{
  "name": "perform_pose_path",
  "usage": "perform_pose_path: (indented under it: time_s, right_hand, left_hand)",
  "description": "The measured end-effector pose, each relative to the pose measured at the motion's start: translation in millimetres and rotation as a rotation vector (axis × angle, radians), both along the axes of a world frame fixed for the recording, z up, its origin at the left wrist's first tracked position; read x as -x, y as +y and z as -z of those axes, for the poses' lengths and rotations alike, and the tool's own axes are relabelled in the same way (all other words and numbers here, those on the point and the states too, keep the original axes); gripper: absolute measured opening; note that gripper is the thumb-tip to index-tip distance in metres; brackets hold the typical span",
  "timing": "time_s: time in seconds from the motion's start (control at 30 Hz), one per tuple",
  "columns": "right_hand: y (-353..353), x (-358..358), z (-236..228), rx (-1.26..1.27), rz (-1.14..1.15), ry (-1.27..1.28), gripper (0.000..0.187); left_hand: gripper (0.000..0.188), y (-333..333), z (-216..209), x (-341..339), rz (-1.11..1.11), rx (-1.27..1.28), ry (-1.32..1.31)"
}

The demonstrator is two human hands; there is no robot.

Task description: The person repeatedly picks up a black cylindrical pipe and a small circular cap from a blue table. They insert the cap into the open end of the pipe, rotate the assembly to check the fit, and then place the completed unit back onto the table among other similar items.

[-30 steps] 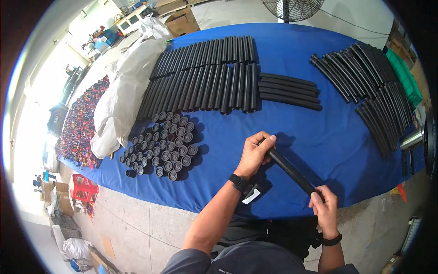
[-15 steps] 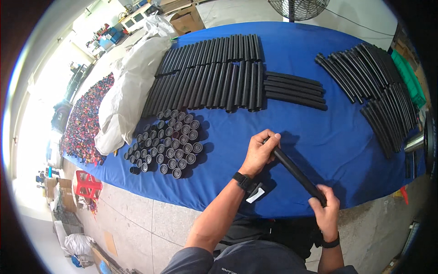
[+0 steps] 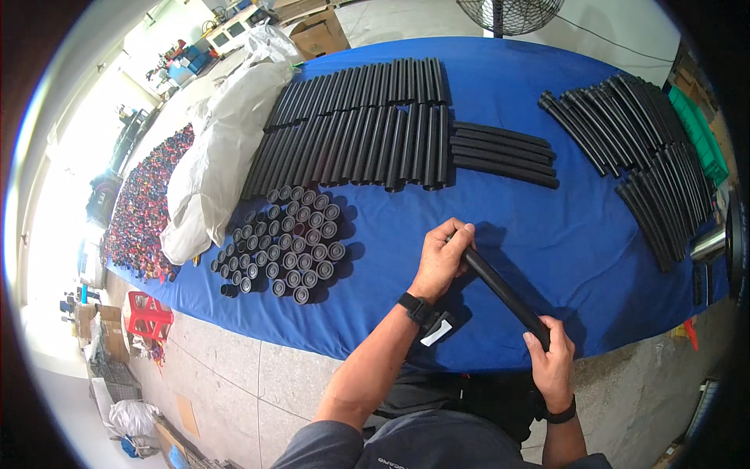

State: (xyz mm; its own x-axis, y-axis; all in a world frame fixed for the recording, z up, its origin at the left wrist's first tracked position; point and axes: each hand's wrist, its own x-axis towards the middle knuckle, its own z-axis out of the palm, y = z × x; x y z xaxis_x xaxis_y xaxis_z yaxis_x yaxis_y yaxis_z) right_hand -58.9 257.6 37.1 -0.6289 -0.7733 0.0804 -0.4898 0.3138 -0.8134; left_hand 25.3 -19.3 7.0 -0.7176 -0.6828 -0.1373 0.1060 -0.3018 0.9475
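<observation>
Between my two hands a black tube slants over the near part of the blue-covered table. My left hand is closed around its upper end, with the thumb laid along the top. At the lower end, my right hand grips the tube between thumb and fingers. Both end faces are hidden by my hands. To the left of my left hand stands a cluster of round black caps. Beyond them lie two rows of black tubes, with several more tubes lying crosswise beside them.
More black tubes lie fanned out at the right, near a green crate. A white plastic sheet and a heap of small multicoloured pieces cover the left end. A fan stands behind the table; a red stool is at lower left.
Both hands and the tube have shifted very slightly left, the right hand a bit more than the left. My grip at both ends stays closed.
</observation>
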Motion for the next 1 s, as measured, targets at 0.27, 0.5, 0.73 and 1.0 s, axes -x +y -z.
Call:
perform_pose_path:
  time_s: [0.27, 0.5, 0.73, 1.0]
  right_hand:
    - [1.1, -2.2, 4.0, 0.038, -0.027, 0.102, 0.032]
    - [6.3, 8.8, -17.2, -0.103, 0.093, -0.708, 0.027]
    - [-8.1, 3.9, -9.2, 0.035, -0.095, 0.256, 0.03]
    - [6.5, 11.5, -4.1, 0.05, 0.052, -0.76, 0.019]
  left_hand:
    - [0.03, 0.2, -1.5, -0.1, -0.008, -0.014, 0.002]
    - [0.029, -4.8, -0.2, -4.9, 0.1, -0.042, 0.052]
    - [0.028, -7.6, 7.4, -1.6, 0.119, -0.021, 0.07]
    - [0.028, -13.5, -9.4, 20.2, 0.273, 0.029, 0.047]
